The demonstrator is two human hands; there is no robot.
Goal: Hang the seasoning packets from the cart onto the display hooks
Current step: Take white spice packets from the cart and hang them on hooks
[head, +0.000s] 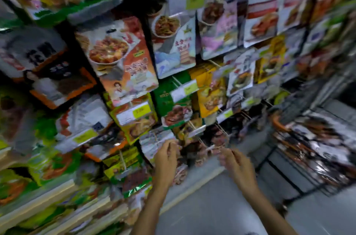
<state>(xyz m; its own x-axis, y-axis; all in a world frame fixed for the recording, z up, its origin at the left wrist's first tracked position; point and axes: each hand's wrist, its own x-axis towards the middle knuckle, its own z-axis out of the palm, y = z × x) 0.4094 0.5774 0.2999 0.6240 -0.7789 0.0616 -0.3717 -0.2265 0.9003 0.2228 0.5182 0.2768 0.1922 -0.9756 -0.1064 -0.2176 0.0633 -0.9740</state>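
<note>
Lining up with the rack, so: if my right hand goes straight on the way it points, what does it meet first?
Probably the dark seasoning packet just up-left of the right hand, low on the rack, with wire display hooks a little above it. Blur leaves the depth unclear.

Counts, placed against the cart (279, 124):
- carts: 1
- hands: 2, left hand (166, 159) and right hand (238, 165), both left of the cart
- dark packet (193, 151) between them: 1
- yellow-green price tags (195, 0): at least 6, up-left of the cart
- hanging packets (123, 57): dozens, too blurred to count
- loose packets (323, 148) in the cart: one heap, uncountable
</note>
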